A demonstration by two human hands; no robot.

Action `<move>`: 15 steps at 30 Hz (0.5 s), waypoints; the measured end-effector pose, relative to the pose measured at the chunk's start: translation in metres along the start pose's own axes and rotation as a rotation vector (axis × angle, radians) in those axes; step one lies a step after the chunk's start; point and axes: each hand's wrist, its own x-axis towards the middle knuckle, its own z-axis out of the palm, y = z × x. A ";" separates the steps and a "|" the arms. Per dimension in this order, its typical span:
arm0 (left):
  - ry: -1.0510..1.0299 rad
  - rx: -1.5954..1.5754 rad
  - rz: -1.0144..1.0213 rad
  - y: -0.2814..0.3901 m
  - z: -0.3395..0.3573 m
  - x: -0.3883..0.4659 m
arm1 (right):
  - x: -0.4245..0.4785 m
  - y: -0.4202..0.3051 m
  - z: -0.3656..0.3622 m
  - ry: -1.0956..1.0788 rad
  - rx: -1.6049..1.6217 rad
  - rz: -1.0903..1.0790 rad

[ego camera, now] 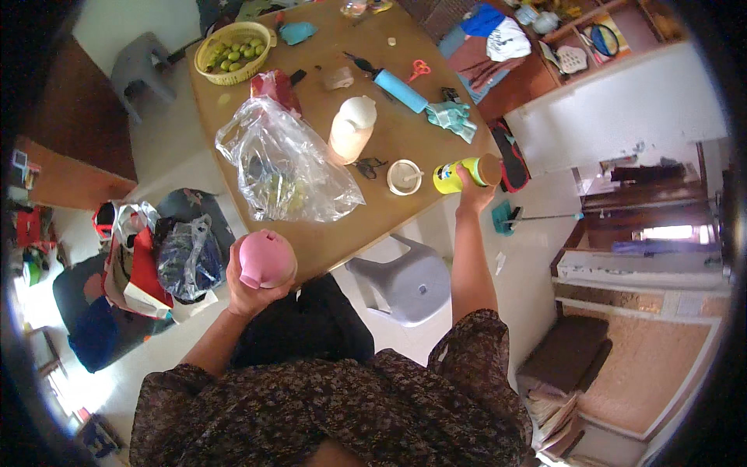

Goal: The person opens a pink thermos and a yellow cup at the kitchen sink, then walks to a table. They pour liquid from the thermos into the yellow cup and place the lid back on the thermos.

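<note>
My left hand (245,298) is wrapped around a pink lidded plastic jug (267,257), held just off the table's near left edge. In my right hand (475,197) is a yellow-green bottle (448,177) with a brown cap (489,170), tilted over the table's right edge; whether it rests on the wood cannot be told. Left of that bottle lies a small round cream lid or dish (404,177) with a stick-like part across it. A cream lidded jug (352,131) stands farther in, with dark-handled scissors (369,167) beside its base.
On the wooden table (303,242) lie a clear plastic bag (286,163), a yellow basket (210,73) of green fruit, a blue cylinder (400,90), orange scissors (419,70) and teal gloves (454,118). A grey stool (408,283) stands against the near side. Bags (189,257) sit at left.
</note>
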 end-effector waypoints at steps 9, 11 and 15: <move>0.158 0.206 0.029 -0.012 0.029 0.011 | 0.047 0.043 0.069 -0.197 0.144 0.068; 0.202 0.246 0.068 -0.019 0.035 0.008 | 0.045 0.048 0.081 -0.203 0.118 0.064; 0.252 0.258 0.047 -0.019 0.048 0.012 | 0.046 0.046 0.088 -0.206 -0.048 0.033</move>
